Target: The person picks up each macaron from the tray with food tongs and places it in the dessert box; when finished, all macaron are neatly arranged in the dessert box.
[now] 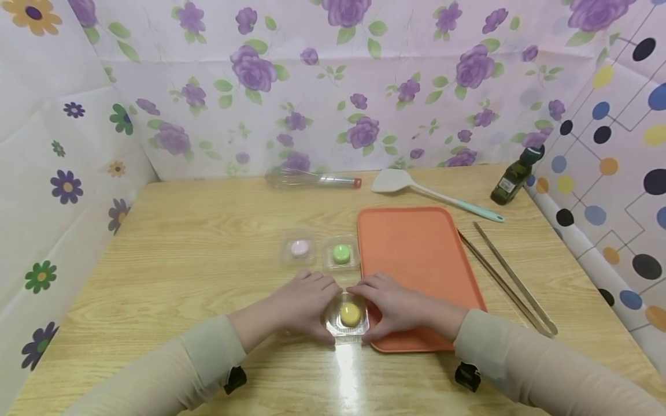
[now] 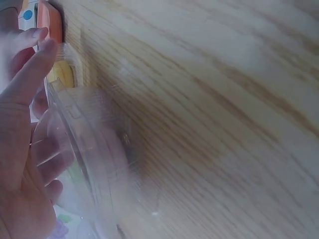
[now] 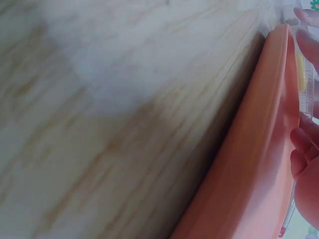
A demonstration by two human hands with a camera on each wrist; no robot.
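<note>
A small clear plastic box (image 1: pixel 346 335) with a yellow macaron (image 1: pixel 350 315) inside sits at the left edge of the orange tray (image 1: pixel 411 242). My left hand (image 1: pixel 307 306) grips its left side, thumb at the near corner and fingers at the far one. On the opposite side my right hand (image 1: pixel 392 306) holds it the same way, above the tray. Through the left wrist view, another clear box (image 2: pixel 104 159) shows close beside the left hand; its pinkish contents are blurred. Beyond the hands stand two more clear boxes, holding a pale pink macaron (image 1: pixel 299 249) and a green macaron (image 1: pixel 341 253).
A whisk (image 1: pixel 312 179) and a white spatula (image 1: pixel 392 181) with a mint handle lie along the back. Metal tongs (image 1: pixel 507 277) rest right of the tray. A dark green bottle (image 1: pixel 514 178) stands in the back right corner. Patterned cloth walls enclose the wooden table (image 1: pixel 208 225).
</note>
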